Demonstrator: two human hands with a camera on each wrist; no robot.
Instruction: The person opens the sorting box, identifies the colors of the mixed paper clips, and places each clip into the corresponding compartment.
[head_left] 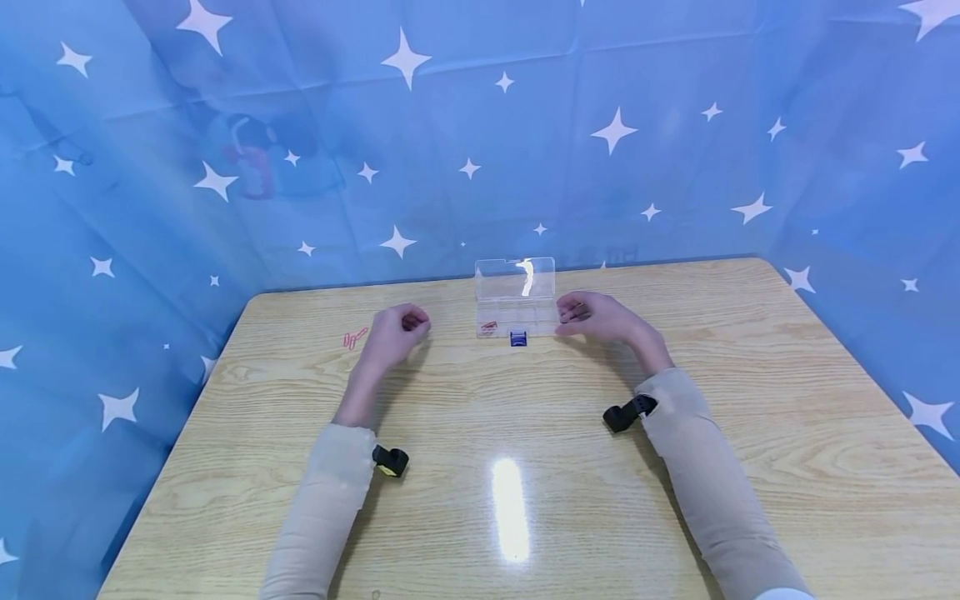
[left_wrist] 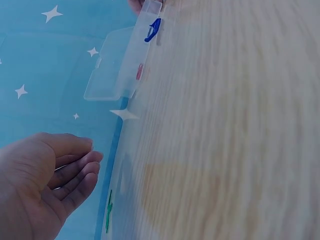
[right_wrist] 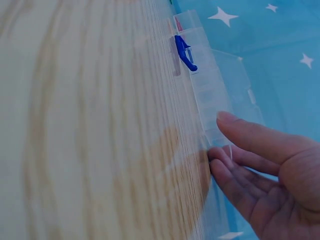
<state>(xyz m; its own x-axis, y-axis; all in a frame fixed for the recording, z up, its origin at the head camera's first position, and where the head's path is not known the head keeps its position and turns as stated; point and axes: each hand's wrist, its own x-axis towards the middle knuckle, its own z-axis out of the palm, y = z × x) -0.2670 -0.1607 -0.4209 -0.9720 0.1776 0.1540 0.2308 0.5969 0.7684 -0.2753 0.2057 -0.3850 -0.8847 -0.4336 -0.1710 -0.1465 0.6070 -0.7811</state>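
A clear plastic compartment box (head_left: 531,315) stands at the table's back with its lid (head_left: 498,279) raised. A blue latch (head_left: 518,338) hangs at its front, and small red clips (head_left: 489,327) lie in its left compartment. Left of the box, my left hand (head_left: 393,333) is loosely curled and holds nothing. Beyond that hand lie several thin pinkish clips (head_left: 355,337); in the left wrist view a thin green piece (left_wrist: 109,211) shows beside it. My right hand (right_wrist: 270,175) is at the box's right end, thumb and fingers loosely bent, fingertips right at the edge.
The wooden table (head_left: 450,517) reaches back to a blue star-patterned cloth (head_left: 465,125), which also hangs along both sides. Black wrist cameras (head_left: 392,461) sit on both sleeves. A bright reflection lies on the tabletop in front.
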